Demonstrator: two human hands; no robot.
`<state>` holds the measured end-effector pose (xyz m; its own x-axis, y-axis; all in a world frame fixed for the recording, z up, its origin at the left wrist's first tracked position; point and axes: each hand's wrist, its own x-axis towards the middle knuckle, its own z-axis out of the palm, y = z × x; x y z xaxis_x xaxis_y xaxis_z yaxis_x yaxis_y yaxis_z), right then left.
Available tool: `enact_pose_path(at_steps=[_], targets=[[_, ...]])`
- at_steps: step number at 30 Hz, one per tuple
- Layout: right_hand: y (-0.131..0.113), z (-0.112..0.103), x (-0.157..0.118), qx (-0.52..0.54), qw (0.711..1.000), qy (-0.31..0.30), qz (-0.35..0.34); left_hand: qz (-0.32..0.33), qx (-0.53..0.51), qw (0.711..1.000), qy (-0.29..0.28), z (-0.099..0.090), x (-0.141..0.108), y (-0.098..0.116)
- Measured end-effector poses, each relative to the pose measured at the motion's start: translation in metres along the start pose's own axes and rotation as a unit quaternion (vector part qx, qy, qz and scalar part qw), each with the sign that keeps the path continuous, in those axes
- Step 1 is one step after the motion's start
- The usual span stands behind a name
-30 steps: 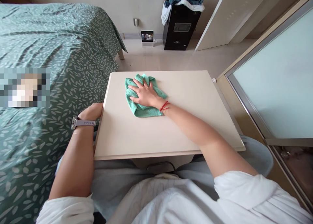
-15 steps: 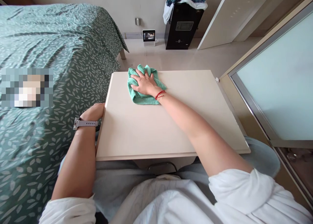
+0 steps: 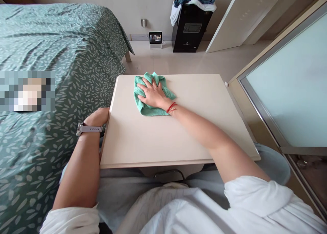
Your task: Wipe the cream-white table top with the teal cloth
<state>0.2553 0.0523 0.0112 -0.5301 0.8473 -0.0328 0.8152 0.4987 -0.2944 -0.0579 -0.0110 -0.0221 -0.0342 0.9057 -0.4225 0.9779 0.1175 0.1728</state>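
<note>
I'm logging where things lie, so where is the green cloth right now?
In the head view, the green cloth lies beneath the right hand on the far part of the pale tabletop, mostly left of its middle, reaching the far edge.

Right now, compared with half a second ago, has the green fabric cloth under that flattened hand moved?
Yes, slightly: the green fabric cloth has shifted toward the near edge, judged against the cream rectangular tabletop.

Matt, rough-napped cloth (image 3: 147, 110) against a smooth, low-sheen tabletop (image 3: 158, 138).
</note>
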Motion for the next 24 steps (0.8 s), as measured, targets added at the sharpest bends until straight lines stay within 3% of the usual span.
enact_pose_path(at_steps=[4,9,12,14,17,19,21,24], targets=[[-0.012,0.004,-0.042,0.002,0.999,-0.014,-0.04,-0.013,0.025,0.999,-0.036,-0.004,0.0,0.001],[-0.032,0.013,-0.108,0.0,0.993,-0.036,-0.113,-0.019,0.04,0.999,-0.031,-0.006,-0.002,0.005],[-0.04,0.021,-0.146,-0.006,0.981,-0.036,-0.188,-0.026,0.048,0.998,-0.029,-0.006,-0.003,0.007],[-0.042,0.024,-0.165,-0.014,0.959,-0.041,-0.279,-0.019,0.051,0.998,-0.028,-0.006,-0.004,0.007],[-0.042,0.021,-0.178,-0.039,0.885,-0.06,-0.46,-0.01,0.046,0.999,-0.019,-0.008,-0.005,0.008],[-0.043,0.017,-0.179,-0.054,0.843,-0.074,-0.531,-0.017,0.046,0.999,-0.015,-0.009,-0.007,0.009],[-0.044,0.014,-0.173,-0.054,0.837,-0.089,-0.537,-0.019,0.047,0.999,-0.012,-0.01,-0.009,0.011],[-0.044,0.013,-0.156,-0.034,0.86,-0.099,-0.5,-0.019,0.046,0.999,-0.007,-0.008,-0.01,0.012]])
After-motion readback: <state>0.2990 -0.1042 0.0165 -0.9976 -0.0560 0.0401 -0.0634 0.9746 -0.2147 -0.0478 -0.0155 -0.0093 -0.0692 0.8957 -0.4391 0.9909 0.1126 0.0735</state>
